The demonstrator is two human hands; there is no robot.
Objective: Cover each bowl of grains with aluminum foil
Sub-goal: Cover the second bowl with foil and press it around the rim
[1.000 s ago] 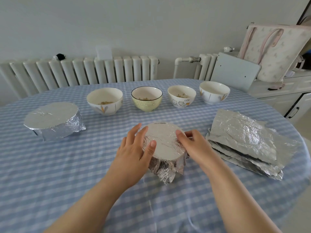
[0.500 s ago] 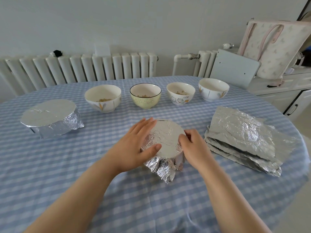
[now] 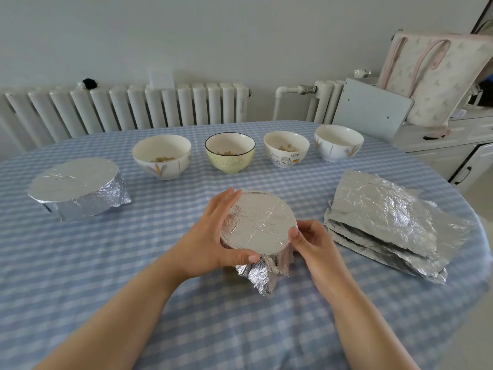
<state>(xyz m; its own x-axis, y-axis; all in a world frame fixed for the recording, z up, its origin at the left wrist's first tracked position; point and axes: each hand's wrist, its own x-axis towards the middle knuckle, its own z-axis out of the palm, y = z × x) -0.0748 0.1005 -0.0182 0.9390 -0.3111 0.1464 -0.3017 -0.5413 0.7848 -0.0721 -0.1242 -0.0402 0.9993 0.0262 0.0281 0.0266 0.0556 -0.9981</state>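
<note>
A foil-covered bowl (image 3: 260, 222) stands in the middle of the table, with loose foil crumpled below its front rim. My left hand (image 3: 210, 236) cups its left side, thumb pressed on the front edge. My right hand (image 3: 309, 243) pinches the foil at the right rim. A larger foil-covered bowl (image 3: 77, 186) sits at the left. Behind stand uncovered bowls: a white one (image 3: 162, 156) with grains, a yellow-green one (image 3: 230, 152), a small cartoon-printed one (image 3: 286, 152), and a white one (image 3: 338, 142) at the far right.
A stack of foil sheets (image 3: 386, 217) lies at the right on the blue checked tablecloth (image 3: 133, 263). Radiators (image 3: 133, 108) run along the wall behind. A white cabinet (image 3: 453, 145) with a bag (image 3: 437, 78) stands beyond the table's right edge.
My left hand slid from on top of the foil down around the bowl's left side. My right hand curled tighter on the right rim, pressing the foil down.
</note>
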